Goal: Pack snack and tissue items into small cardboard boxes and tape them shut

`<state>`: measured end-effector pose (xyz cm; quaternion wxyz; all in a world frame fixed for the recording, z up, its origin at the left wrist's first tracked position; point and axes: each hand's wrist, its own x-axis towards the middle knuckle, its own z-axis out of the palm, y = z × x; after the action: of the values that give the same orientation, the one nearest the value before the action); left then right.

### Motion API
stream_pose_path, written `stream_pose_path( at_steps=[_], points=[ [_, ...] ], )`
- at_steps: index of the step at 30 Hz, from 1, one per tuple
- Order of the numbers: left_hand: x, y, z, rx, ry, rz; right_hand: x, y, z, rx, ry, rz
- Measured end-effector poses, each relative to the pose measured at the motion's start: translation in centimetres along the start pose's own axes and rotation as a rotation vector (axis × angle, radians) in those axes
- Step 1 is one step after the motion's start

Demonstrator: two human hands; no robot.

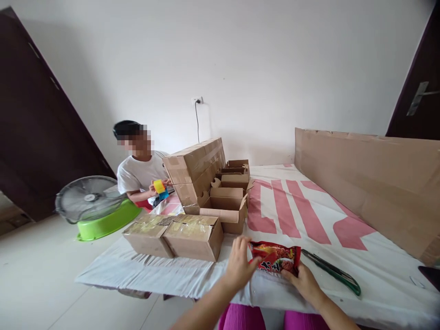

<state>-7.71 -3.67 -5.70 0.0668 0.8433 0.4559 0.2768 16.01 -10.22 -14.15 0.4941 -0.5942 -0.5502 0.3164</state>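
Observation:
Between my two hands, a red printed instant noodle packet [275,257] is held just above the near edge of the table. My left hand [240,261] grips its left end, thumb in front and fingers behind. At the right end my right hand [302,279] closes on the lower corner, thumb on the front face. A green-handled utility knife [333,271] lies on the cloth right of the packet. Left of my hands sit two taped cardboard boxes [194,233]. Beyond them, a row of open small cartons [225,204] runs away from me.
Taller stacked boxes [197,172] stand behind the cartons. A co-worker [140,172] sits at the left, holding a yellow and blue object [160,189]. A fan [91,197] rests over a green basin [106,224]. A long cardboard sheet [371,183] borders the table's right.

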Motion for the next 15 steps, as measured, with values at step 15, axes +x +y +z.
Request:
stream_pose_path(
  at_steps=[15],
  points=[
    [-4.2, -3.1, 7.8, -0.303, 0.341, -0.416, 2.7, -2.8, 7.0, -0.161, -0.085, -0.184]
  ],
)
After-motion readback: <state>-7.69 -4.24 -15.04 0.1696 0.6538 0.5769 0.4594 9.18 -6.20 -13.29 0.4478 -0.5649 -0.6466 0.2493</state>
